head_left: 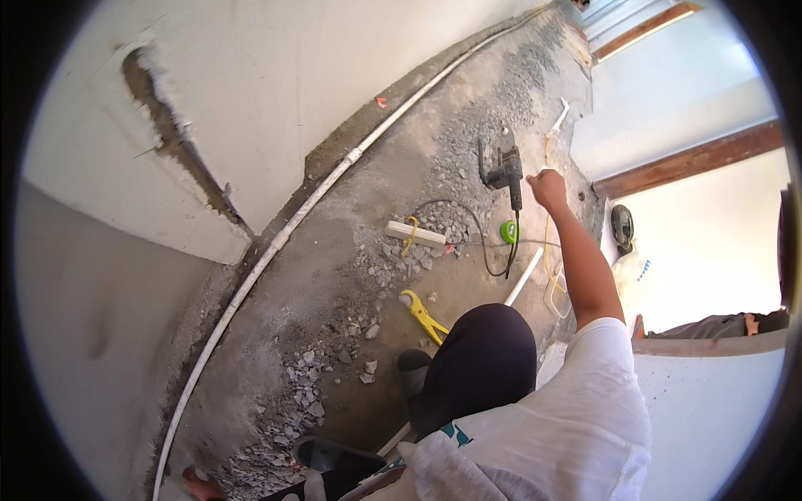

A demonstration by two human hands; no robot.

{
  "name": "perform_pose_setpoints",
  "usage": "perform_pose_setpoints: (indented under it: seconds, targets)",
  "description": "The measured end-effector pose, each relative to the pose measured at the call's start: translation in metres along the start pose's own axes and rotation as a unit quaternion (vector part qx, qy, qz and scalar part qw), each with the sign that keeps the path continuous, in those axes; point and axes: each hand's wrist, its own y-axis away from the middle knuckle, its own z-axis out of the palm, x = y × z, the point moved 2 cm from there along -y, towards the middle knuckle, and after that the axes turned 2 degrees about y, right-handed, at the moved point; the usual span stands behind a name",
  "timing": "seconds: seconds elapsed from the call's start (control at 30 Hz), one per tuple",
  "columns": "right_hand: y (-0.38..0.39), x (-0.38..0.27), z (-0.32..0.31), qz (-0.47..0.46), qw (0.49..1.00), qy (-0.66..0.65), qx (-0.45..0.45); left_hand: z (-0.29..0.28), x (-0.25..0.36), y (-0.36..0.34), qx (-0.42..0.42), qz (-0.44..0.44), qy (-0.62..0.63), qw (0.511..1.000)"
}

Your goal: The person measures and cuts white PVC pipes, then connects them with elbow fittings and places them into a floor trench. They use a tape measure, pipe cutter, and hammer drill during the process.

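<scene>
My right arm reaches far out over the rubble floor. Its hand (pixel 547 189) is closed beside a dark power drill (pixel 506 171) that lies on the floor with its cord trailing. A short white pipe (pixel 561 117) and a thin yellow cord lie just beyond these fingers; what they grip, if anything, is hidden. Low at the left edge, my left hand (pixel 202 483) shows only in part near a long white pipe (pixel 288 228) along the wall base. Its fingers are too unclear to read. Yellow pipe cutters (pixel 423 316) lie by my knee.
A pale wooden block (pixel 416 233) with a yellow band lies among broken stones (pixel 305 384). Near it are a green tape measure (pixel 508 232) and another white pipe (pixel 525 277). The left wall has a jagged gouge (pixel 171 134). Wooden door frames (pixel 689 159) stand at right.
</scene>
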Motion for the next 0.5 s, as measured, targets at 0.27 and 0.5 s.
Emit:
perform_pose_setpoints:
  seconds: [0.27,0.5]
  targets:
    - [-0.047,0.129,0.108,0.291,0.801,-0.455,-0.260,-0.073,0.146,-0.035,-0.214,0.118,0.190,0.951]
    - [-0.127,0.133,0.182,0.298,0.707,-0.570,-0.296,-0.181,0.392,-0.081,-0.299,0.382,0.066,0.872]
